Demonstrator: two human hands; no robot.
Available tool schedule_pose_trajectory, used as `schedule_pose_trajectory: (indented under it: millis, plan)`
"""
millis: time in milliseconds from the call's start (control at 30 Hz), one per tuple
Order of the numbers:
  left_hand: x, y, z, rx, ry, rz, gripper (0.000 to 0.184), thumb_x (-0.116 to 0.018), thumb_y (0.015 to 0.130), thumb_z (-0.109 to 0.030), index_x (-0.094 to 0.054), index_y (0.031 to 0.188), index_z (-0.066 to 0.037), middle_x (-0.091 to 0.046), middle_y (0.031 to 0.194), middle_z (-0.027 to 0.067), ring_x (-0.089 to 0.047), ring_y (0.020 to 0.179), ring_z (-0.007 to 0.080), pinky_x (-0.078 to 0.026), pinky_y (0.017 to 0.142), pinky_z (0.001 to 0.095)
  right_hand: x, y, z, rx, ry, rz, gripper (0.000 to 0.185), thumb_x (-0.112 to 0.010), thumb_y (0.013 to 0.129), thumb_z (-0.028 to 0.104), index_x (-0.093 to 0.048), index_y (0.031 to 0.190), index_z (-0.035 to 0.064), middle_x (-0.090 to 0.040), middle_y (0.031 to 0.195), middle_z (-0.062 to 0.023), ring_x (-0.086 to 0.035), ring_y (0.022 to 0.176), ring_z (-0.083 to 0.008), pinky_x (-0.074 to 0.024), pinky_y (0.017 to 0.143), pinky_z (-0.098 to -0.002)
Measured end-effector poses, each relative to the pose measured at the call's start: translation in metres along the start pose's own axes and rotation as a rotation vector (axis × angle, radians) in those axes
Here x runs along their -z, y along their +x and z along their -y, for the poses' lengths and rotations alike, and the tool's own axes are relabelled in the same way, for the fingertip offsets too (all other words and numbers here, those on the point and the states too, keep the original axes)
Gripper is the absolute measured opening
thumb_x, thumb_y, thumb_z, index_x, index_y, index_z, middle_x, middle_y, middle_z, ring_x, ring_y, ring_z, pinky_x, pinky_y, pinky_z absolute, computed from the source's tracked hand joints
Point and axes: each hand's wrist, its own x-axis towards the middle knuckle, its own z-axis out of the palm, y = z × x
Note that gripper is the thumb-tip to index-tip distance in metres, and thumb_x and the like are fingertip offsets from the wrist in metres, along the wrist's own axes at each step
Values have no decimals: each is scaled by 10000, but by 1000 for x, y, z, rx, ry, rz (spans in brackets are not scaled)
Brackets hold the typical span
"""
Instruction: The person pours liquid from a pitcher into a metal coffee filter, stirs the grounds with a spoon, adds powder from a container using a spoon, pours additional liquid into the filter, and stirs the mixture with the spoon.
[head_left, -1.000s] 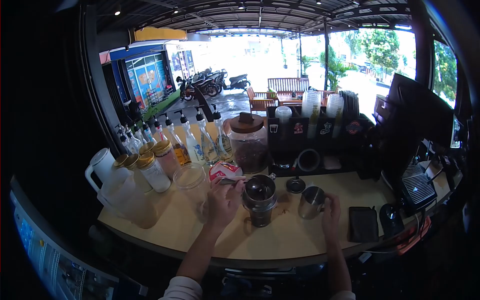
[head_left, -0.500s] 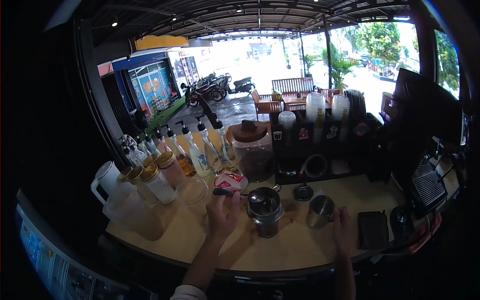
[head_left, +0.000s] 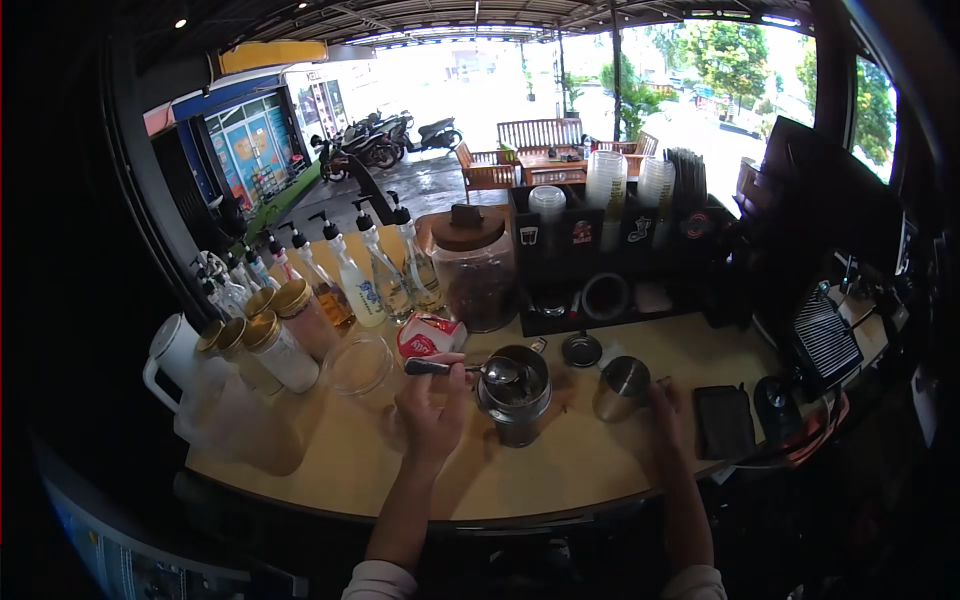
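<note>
My left hand (head_left: 432, 410) pinches a spoon (head_left: 500, 373) by its dark handle. The spoon's shiny bowl is at the mouth of a metal canister (head_left: 515, 415) with dark contents. My right hand (head_left: 670, 405) is closed at the right side of a metal cup (head_left: 622, 390), apparently on its handle, which the fingers hide. The cup leans slightly on the counter. Behind it lies a round dark lid (head_left: 582, 350). A red and white packet (head_left: 430, 335) sits behind my left hand, beside a clear round lid (head_left: 362, 364).
Lidded jars (head_left: 280, 350), a pale pitcher (head_left: 235, 415) and several pump bottles (head_left: 385, 270) crowd the left. A large wooden-lidded jar (head_left: 478, 275) and a black cup rack (head_left: 610, 255) stand behind. A dark pouch (head_left: 724, 422) lies right of the cup.
The camera view has shifted, so the scene sits higher and further left. The spoon's bowl is slightly lower at the canister's mouth. My right hand stays beside the metal cup.
</note>
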Motion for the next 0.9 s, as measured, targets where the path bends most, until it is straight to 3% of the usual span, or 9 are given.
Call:
schedule_pose_trajectory:
  millis: [167,300,533,600,900]
  plan:
    - [-2,2,-6,-30,76,43,114,-608,893,-58,-633,989,-1,-679,841,99,-693,758,160,-517,696,278,11,25,-10,89,82,237,107,-612,914,160,-537,949,93,-583,847,1,-568,789,-101,-451,731,-279]
    - [-6,8,-13,-84,88,33,118,-603,895,-60,-632,993,0,-682,828,96,-686,757,159,-506,691,278,-20,21,41,86,114,344,64,-562,937,134,-527,911,87,-575,792,-18,-571,746,-116,-455,703,-282]
    - [-7,11,-10,-69,132,26,135,-607,880,-87,-637,997,-28,-694,765,65,-655,747,184,-457,779,323,-79,35,115,95,-44,504,103,-556,939,120,-505,858,81,-566,755,-19,-579,683,-116,-462,615,-252]
    - [-4,15,-12,-81,139,29,138,-608,871,-80,-634,994,-23,-691,760,65,-635,728,189,-458,773,334,-97,39,125,120,-14,525,173,-601,915,91,-471,802,87,-576,724,-11,-548,609,-77,-419,521,-246]
    - [4,28,-15,-134,178,62,136,-602,872,-75,-630,987,-7,-670,783,98,-624,662,215,-473,739,341,-155,45,154,151,-145,643,204,-658,876,72,-493,757,73,-548,695,34,-471,620,-6,-374,557,-184]
